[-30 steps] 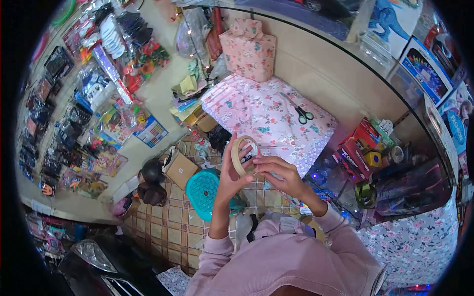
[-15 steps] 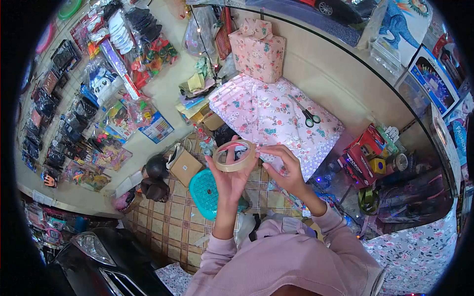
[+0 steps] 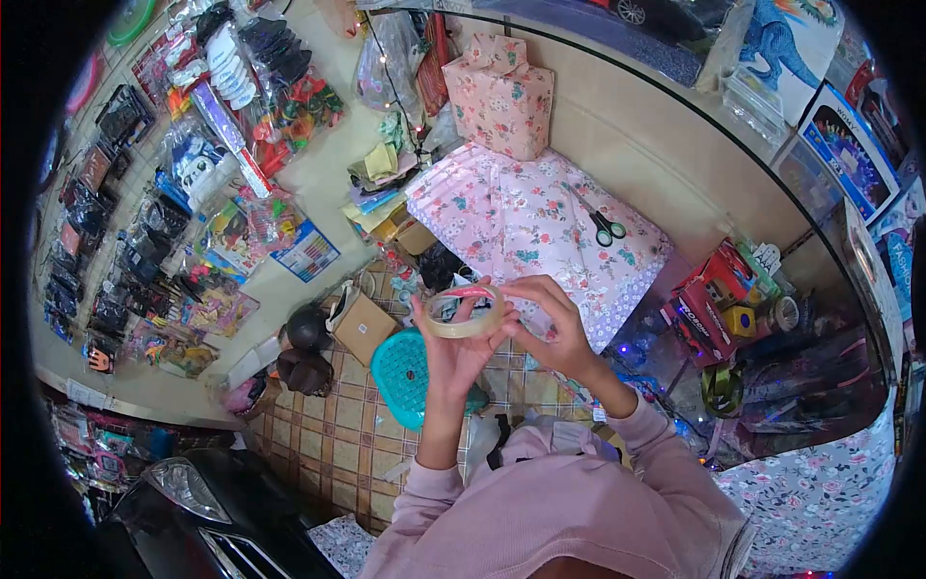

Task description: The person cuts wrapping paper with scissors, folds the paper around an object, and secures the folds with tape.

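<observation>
Far to the left of the teal stool (image 3: pixel 398 374), packaged goods (image 3: pixel 145 236) hang in rows on a pale wall. Below them, left of the stool and nearer you, is the black, glossy front of a vehicle (image 3: pixel 227 516). Just left of the stool, a brown cardboard box (image 3: pixel 364 328) stands on the tiled floor, with a dark rounded object (image 3: pixel 307 327) farther left. Beyond the stool, a stack of papers (image 3: pixel 380 185) sits by the wall.

Up and to the right of the stool, your left hand (image 3: pixel 451 365) holds a roll of clear tape (image 3: pixel 469 328) in the air, palm up, with fingers showing through its ring. The roll is tilted, its opening facing up toward you. Your right hand (image 3: pixel 558 326), farther right of the stool, has its fingers and thumb bent in at the roll's right edge; you cannot tell from this view whether they pinch a loose end.

Beyond the stool to the right lies pink floral paper (image 3: pixel 521 217), with a floral-wrapped bundle (image 3: pixel 499 104) behind it and dark-handled scissors (image 3: pixel 606 231) on its right part. Well to the stool's right are a red toy box (image 3: pixel 696 323) and a green ribbon roll (image 3: pixel 721 390).
</observation>
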### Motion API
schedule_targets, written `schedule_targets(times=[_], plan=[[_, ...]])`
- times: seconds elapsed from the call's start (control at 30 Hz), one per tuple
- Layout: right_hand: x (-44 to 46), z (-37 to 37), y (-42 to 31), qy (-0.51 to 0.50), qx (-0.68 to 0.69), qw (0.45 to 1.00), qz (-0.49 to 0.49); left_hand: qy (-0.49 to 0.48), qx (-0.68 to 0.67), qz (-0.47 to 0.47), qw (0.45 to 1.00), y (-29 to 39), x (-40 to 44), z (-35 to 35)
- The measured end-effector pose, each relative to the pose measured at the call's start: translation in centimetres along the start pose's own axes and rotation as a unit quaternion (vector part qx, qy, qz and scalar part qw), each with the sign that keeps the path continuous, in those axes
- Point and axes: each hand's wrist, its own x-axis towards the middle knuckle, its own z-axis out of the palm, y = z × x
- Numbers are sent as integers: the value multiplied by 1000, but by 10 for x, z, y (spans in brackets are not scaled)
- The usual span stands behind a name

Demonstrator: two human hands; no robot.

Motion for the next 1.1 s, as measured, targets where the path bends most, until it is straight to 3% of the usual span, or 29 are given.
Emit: schedule_targets(times=[0.1,0.2,0.23,0.3,0.43,0.53,0.67,0.77,0.83,0.87,1.03,1.1], plan=[[1,-2,-2,-67,-6,997,-46,63,210,41,975,-4,1,7],[-1,-3,2,-117,-74,987,-87,115,404,149,895,-9,0,2],[-6,-2,7,-155,-59,985,-44,116,435,183,874,-9,0,-2],[-12,7,6,-126,11,992,31,117,490,222,835,-5,0,0],[-25,25,22,-104,72,989,80,64,532,252,806,-11,-7,16],[-30,34,32,-105,-17,994,9,61,559,256,786,-4,-9,6],[-22,46,29,-106,46,991,71,126,485,237,832,5,-10,6],[-11,52,26,-89,79,983,140,12,457,247,854,23,-7,-28],[-4,56,28,-83,90,973,198,-7,554,224,802,35,-6,-22],[-2,59,29,-76,97,975,183,-17,598,212,773,41,-5,-21],[11,57,47,-97,63,990,78,-47,636,179,750,63,7,-7],[16,61,40,-85,171,969,156,-24,645,164,746,66,11,-7]])
